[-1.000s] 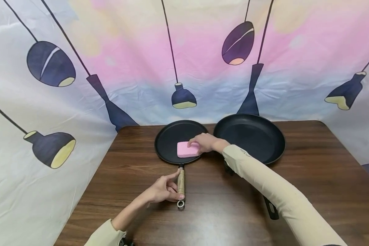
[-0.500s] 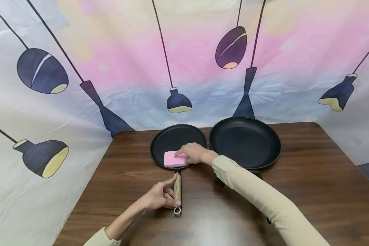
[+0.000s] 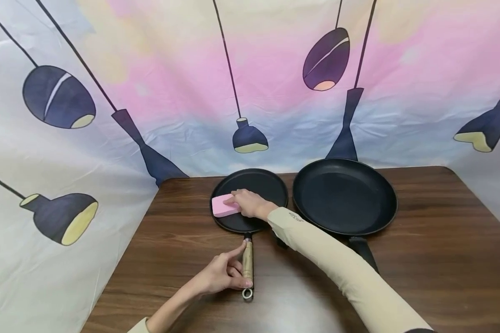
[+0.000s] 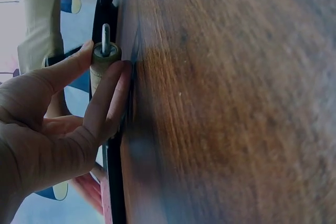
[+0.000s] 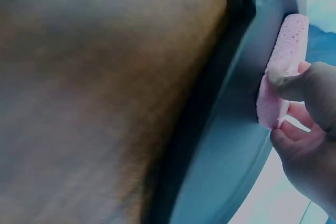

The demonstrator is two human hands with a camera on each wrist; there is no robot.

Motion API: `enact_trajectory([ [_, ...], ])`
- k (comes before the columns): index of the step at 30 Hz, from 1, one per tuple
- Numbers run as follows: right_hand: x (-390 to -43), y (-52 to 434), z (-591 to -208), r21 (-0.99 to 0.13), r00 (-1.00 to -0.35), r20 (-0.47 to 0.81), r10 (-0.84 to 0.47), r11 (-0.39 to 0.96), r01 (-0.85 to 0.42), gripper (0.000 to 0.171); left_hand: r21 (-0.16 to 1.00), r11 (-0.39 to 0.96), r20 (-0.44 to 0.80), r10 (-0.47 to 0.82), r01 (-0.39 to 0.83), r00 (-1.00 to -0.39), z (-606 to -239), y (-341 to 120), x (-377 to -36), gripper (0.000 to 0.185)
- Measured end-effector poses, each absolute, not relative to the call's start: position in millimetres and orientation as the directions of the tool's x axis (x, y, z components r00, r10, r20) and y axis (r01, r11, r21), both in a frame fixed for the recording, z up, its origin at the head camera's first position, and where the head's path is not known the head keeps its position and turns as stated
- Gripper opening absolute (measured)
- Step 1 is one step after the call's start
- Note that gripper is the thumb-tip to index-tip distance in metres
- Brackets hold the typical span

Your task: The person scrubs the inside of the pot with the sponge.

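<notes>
The right hand (image 3: 247,203) reached across the dark wooden surface (image 3: 421,259) and pinched a pink rectangular sponge (image 3: 223,206), thumb on one face and fingers curled over the other, as the right wrist view showed. The sponge lay pressed on the left part of a small flat black round pan (image 3: 258,185), near its left rim. The left hand (image 3: 221,274) held that pan's light wooden handle (image 3: 247,260) close to its metal hanging ring (image 3: 247,293); in the left wrist view the thumb lay on one side of the handle and a straightened finger on the other, the remaining fingers curled beneath. The handle pointed toward the person, lying just above the surface.

Just to the right of the small pan stood a larger, deeper black frying pan (image 3: 345,196), its rim nearly touching the small pan's, its black handle (image 3: 363,252) running partly under the cream sleeve (image 3: 341,273) of the right arm. Behind the surface hung a pastel cloth backdrop printed with dark pendant lamps (image 3: 250,83).
</notes>
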State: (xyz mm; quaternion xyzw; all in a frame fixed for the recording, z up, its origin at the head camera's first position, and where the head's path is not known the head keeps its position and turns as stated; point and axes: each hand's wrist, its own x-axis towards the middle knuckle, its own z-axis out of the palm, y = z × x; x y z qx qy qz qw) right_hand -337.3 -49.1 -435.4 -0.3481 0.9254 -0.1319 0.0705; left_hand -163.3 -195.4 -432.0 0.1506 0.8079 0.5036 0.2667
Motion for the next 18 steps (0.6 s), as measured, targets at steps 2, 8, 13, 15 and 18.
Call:
enact_trajectory([
  [2, -347.5, -53.5, -434.3, -0.295, -0.752, -0.046, -0.658, 0.728, -0.619, 0.057, 0.893, 0.449, -0.271, 0.510, -0.015, -0.816, -432.5, -196.4, -163.0, 0.101],
  [8, -366.1, -49.5, -439.1, -0.265, -0.809, -0.078, -0.583, 0.794, -0.547, 0.063, 0.907, 0.420, -0.268, 0.503, -0.038, -0.822, -435.3, -196.8, -156.6, 0.102],
  [13, -379.1, -39.4, -445.3, -0.248, -0.848, -0.036, -0.528, 0.827, -0.504, 0.065, 0.904, 0.423, -0.285, 0.495, -0.059, -0.821, -434.2, -196.8, -156.4, 0.102],
  [15, -384.2, -34.1, -445.2, -0.229, -0.865, -0.016, -0.502, 0.844, -0.485, 0.063, 0.901, 0.430, -0.288, 0.486, -0.061, -0.825, -433.5, -196.9, -157.9, 0.102],
  [18, -390.3, -25.1, -443.3, -0.170, -0.885, -0.025, -0.465, 0.874, -0.454, 0.057, 0.904, 0.419, -0.294, 0.479, -0.079, -0.827, -433.2, -198.5, -159.3, 0.102],
])
